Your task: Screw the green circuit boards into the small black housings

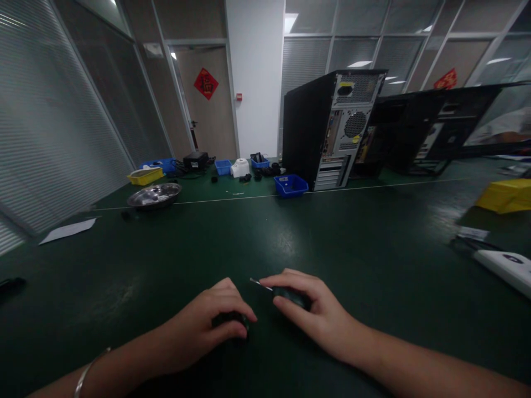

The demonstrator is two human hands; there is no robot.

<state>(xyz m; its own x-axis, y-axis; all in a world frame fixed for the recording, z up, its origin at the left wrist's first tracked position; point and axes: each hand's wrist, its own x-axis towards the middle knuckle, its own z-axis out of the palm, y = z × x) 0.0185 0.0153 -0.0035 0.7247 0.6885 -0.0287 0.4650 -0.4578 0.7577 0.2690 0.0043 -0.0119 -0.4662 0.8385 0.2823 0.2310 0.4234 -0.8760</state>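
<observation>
My right hand (326, 312) is closed around the dark handle of a screwdriver (292, 297). Its thin metal shaft points up and to the left, with my index finger lying along it. To the left, my left hand (199, 323) curls over a small black object (238, 320), fingers and thumb on either side of it. Most of that object is hidden and its kind is unclear. Both hands are low over the dark green table (199, 249), a short gap between them.
Computer towers (307, 127) stand along the back right, a blue tray (291, 186) before them. A metal dish (154, 195) and yellow tray (146, 176) sit back left. At right are a yellow bin (506, 196) and a white device (504, 268). Paper (68, 230) lies left.
</observation>
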